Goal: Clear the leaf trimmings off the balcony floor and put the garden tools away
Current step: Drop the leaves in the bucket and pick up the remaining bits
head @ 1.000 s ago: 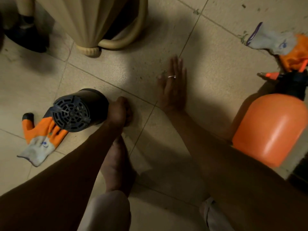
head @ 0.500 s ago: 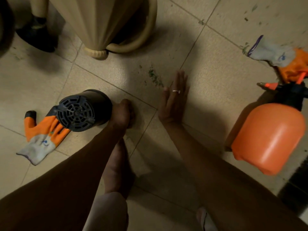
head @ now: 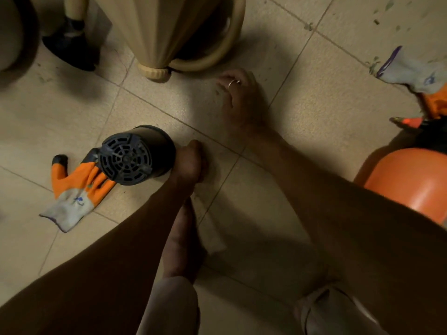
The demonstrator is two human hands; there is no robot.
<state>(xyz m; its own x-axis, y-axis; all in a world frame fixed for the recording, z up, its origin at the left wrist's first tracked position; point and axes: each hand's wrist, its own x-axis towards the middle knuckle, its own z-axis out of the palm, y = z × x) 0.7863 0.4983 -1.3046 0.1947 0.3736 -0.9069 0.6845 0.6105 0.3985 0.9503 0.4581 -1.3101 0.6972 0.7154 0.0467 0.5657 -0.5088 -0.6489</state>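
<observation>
Head view: left hand (head: 191,163) grasps black grilled plastic cylinder (head: 145,153), just near-left of right hand (head: 239,97), whose fingers (head: 228,77) curl on beige tiled floor (head: 314,105); holding anything, cannot tell.

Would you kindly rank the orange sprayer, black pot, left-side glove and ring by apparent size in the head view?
1. orange sprayer, though cropped
2. black pot and left-side glove, about alike
3. ring

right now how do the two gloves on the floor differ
The left glove lies wholly in view, orange fingers and grey cuff; the right glove shows mostly its grey cuff, its orange part cut by the frame. The black grilled tool in the left hand overlaps the left glove's fingers; nothing overlaps the right glove's cuff. Both are orange and grey with purple-edged cuffs.
</observation>
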